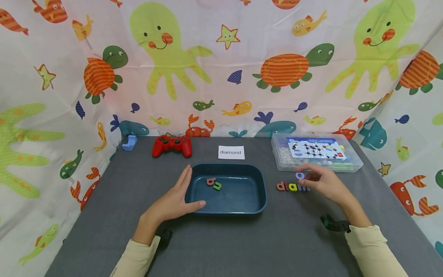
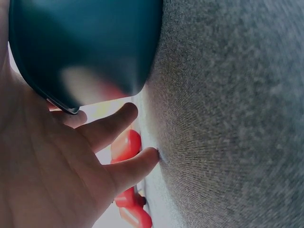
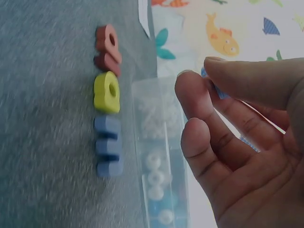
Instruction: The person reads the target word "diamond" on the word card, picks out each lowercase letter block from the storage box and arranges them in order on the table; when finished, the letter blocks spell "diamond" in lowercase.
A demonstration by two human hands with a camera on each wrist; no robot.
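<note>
My right hand (image 1: 323, 184) pinches a small light-purple letter "o" (image 1: 300, 176) between thumb and fingers, above a row of letters. In that row lie a red "d" (image 3: 109, 39), a red "i" (image 3: 107, 64), a yellow "a" (image 3: 107, 92) and a blue "m" (image 3: 109, 146). With fingers extended, my left hand (image 1: 172, 200) rests against the left side of a dark teal tray (image 1: 228, 212), its thumb at the near rim. Inside the tray are a red letter (image 1: 210, 181) and a green letter (image 1: 217, 186), their exact kinds unclear.
Behind the tray lies a white card (image 1: 231, 152) reading "diamond". A clear plastic box (image 1: 316, 152) stands behind the letter row. Toward the back left are a red game controller (image 1: 172, 145) and a light-blue plastic piece (image 1: 129, 143). A patterned curtain closes off the back and sides.
</note>
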